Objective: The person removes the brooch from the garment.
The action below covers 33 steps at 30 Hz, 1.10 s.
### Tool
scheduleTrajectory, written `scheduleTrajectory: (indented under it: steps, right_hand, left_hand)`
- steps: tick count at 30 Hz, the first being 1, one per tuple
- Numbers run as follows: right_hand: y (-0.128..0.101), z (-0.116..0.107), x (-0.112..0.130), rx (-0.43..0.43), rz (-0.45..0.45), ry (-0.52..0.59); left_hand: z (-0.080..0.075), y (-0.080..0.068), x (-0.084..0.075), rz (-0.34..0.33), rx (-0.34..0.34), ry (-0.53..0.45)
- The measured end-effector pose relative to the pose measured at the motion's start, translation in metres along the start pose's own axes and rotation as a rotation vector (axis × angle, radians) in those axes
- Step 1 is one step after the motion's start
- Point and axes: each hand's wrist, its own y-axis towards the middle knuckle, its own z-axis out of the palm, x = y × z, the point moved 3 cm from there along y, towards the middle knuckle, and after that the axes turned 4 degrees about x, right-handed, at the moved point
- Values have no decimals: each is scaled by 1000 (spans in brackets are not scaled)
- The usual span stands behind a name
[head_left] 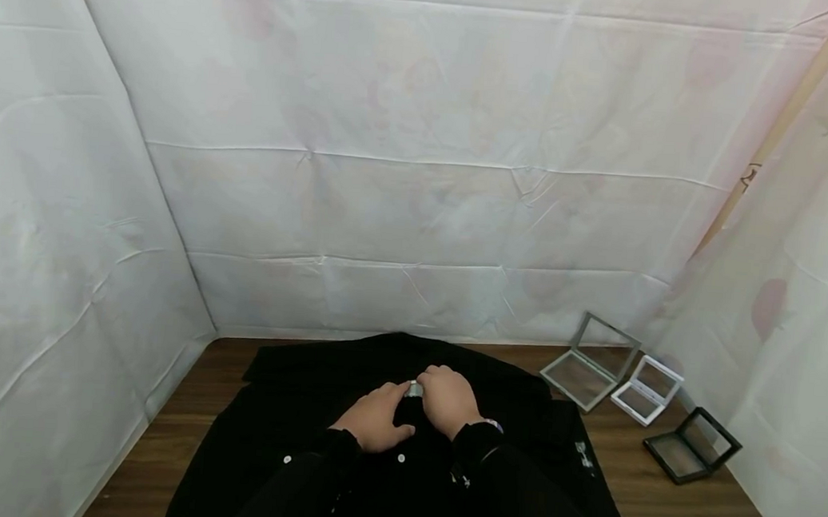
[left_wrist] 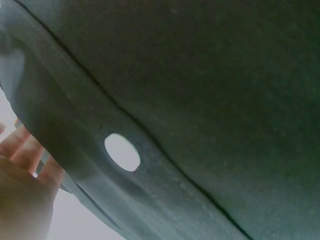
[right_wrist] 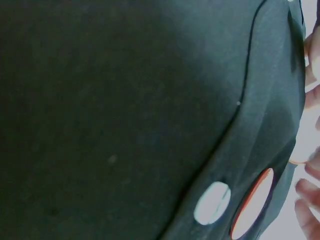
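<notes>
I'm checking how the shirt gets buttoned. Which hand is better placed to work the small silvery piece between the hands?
Probably the right hand: its fingers curl over the silvery piece on the black shirt. The left hand lies beside it, fingers reaching the piece, thumb on the cloth.

Three open cases [head_left: 590,363] crowd the right; left tabletop [head_left: 179,426] lies free.

A black garment [head_left: 448,389] lies spread flat on the wooden tabletop, small white buttons [head_left: 288,459] along its front — a small silvery piece [head_left: 414,389] sits pinched at its middle, between two hands
</notes>
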Motion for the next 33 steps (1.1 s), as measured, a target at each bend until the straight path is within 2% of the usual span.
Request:
scheduleTrajectory:
  steps: [5, 8, 11, 19, 25, 33]
  right_hand:
    - [-8, 5, 0, 124, 30, 54]
    - [-11, 9, -1, 169, 41, 52]
    - [-13, 16, -3, 201, 49, 64]
    - [-14, 21, -4, 227, 46, 64]
    - [-12, 16, 0, 219, 40, 54]
    - [-13, 15, 5, 275, 37, 10]
  left_hand:
    - [5, 0, 1, 20, -39, 90]
    - [6, 1, 0, 16, -53, 144]
    - [5, 0, 0, 5, -41, 142]
    - [6, 1, 4, -19, 21, 104]
    - [10, 3, 9, -50, 7, 81]
    - [11, 3, 7, -68, -13, 125]
